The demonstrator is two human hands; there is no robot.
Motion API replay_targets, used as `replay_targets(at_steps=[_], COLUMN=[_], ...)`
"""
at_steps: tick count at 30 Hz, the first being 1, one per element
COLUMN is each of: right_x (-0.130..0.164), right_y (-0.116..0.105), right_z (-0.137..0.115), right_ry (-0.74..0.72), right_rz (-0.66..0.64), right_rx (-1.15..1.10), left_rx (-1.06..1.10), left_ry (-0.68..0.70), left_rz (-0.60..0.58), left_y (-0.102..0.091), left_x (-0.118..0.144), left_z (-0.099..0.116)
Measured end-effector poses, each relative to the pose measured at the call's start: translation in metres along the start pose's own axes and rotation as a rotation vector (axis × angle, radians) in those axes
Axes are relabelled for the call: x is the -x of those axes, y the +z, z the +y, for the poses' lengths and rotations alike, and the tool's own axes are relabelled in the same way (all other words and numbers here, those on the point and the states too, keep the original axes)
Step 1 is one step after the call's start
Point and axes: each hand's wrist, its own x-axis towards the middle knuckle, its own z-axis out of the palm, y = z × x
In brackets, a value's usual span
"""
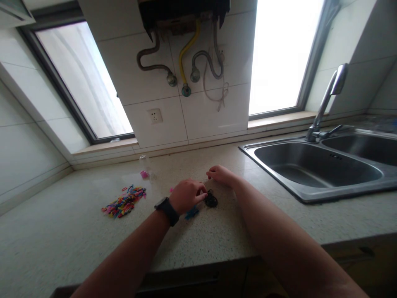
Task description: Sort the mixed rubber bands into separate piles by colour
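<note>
My left hand (188,195), with a dark watch (167,210) on its wrist, is over the middle of the counter. Its thumb and fingers come together at the left edge of a small pile of black bands (211,199). What they pinch, if anything, is too small to see. My right hand (221,175) rests just beyond that pile, its fingers curled in, and I cannot make out anything in them. Partly under my left hand lies a little group of blue bands (192,212). A pink bit (171,190) peeks out behind the knuckles.
To the left is a heap of multicoloured small bands (125,202). A clear plastic container (143,162) and a pink piece (144,174) are behind it. A double steel sink (310,194) with a faucet (322,103) takes up the right side. Hoses hang from a wall heater (186,14).
</note>
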Motion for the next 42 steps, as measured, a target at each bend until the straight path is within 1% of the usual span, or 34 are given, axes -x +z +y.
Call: replay_targets(at_steps=[3, 6, 9, 12, 14, 15, 17, 20, 21, 24, 25, 27, 29, 31, 36, 42], right_x=[0.0, 0.0, 0.001, 0.001, 0.001, 0.001, 0.0, -0.001, -0.002, -0.003, -0.003, -0.003, -0.003, -0.003, 0.0, 0.003], right_y=[0.0, 0.0, 0.0, -0.001, -0.001, -0.001, -0.001, 0.0, 0.001, 0.002, 0.003, 0.002, 0.002, 0.001, 0.001, -0.002], right_z=[0.001, 0.001, 0.0, 0.0, 0.0, 0.0, 0.0, 0.002, 0.003, 0.005, 0.005, 0.005, 0.006, 0.006, 0.005, 0.001], right_ry=[-0.004, -0.01, -0.006, 0.003, 0.006, 0.006, 0.006, 0.01, 0.01, 0.012, 0.012, 0.012, 0.008, 0.005, -0.004, 0.007], right_rz=[0.001, 0.001, -0.006, -0.011, -0.013, -0.014, -0.015, -0.016, -0.017, -0.017, -0.018, -0.02, -0.025, -0.03, -0.033, -0.041], right_rx=[0.001, 0.0, -0.003, -0.003, -0.003, -0.003, -0.005, -0.004, -0.003, 0.001, 0.002, 0.007, 0.011, 0.011, -0.018, -0.014], left_rx=[-0.044, -0.072, -0.093, -0.112, -0.126, -0.136, -0.161, -0.177, -0.17, -0.082, -0.035, 0.062, 0.162, 0.239, 0.32, 0.321], left_ry=[-0.003, 0.006, 0.008, -0.011, -0.033, -0.042, -0.085, -0.109, -0.131, -0.25, -0.314, -0.451, -0.562, -0.619, -0.643, -0.605], left_rz=[-0.01, -0.016, -0.009, 0.016, 0.043, 0.043, 0.083, 0.113, 0.14, 0.209, 0.231, 0.316, 0.378, 0.409, 0.482, 0.502], left_y=[0.003, 0.001, -0.007, -0.02, -0.031, -0.035, -0.044, -0.052, -0.054, -0.054, -0.054, -0.052, -0.051, -0.051, -0.054, -0.052], left_x=[0.0, 0.003, 0.008, 0.017, 0.026, 0.031, 0.044, 0.072, 0.083, 0.113, 0.12, 0.13, 0.134, 0.135, 0.134, 0.133], left_z=[0.001, -0.001, -0.006, -0.018, -0.03, -0.037, -0.055, -0.087, -0.098, -0.127, -0.135, -0.145, -0.15, -0.151, -0.149, -0.15])
